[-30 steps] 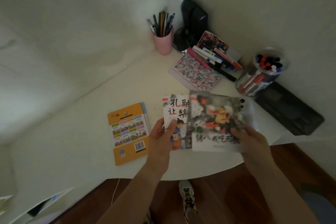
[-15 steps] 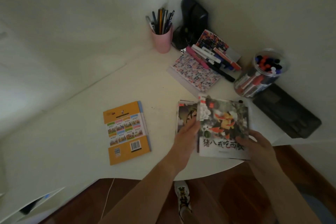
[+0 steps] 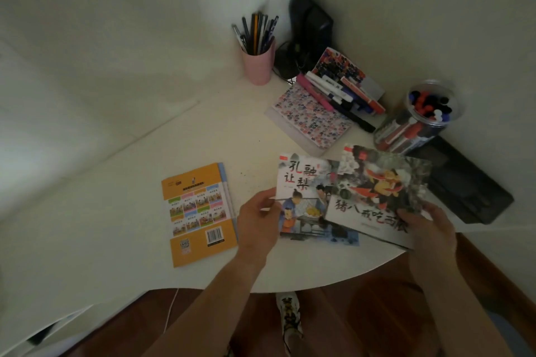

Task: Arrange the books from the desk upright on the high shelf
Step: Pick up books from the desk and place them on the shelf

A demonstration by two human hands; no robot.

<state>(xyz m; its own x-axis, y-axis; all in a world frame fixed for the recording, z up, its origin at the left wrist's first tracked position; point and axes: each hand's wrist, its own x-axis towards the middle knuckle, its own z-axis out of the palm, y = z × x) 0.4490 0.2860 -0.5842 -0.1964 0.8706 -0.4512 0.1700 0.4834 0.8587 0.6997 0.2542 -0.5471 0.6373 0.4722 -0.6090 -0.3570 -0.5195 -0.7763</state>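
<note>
Two thin picture books sit near the desk's front edge. My left hand (image 3: 258,219) grips the left edge of the white-covered picture book (image 3: 304,200), which shows two figures at a table. My right hand (image 3: 426,229) holds the lower right corner of the dark-covered picture book (image 3: 380,188), which overlaps the white one on its right side and is lifted slightly. An orange book (image 3: 200,213) lies flat, back cover up, to the left of my left hand. The high shelf is out of view.
A pink cup of pens (image 3: 258,62) stands at the back by the wall. A patterned notebook (image 3: 310,117) with markers (image 3: 330,90) lies behind the books. A clear jar of markers (image 3: 417,119) and a black case (image 3: 464,182) sit at right. The white desk (image 3: 116,211) has a curved front edge.
The two picture books, stacked together half a second ago, are now fanned apart. My left hand slid left to the white book's edge and my right hand moved right.
</note>
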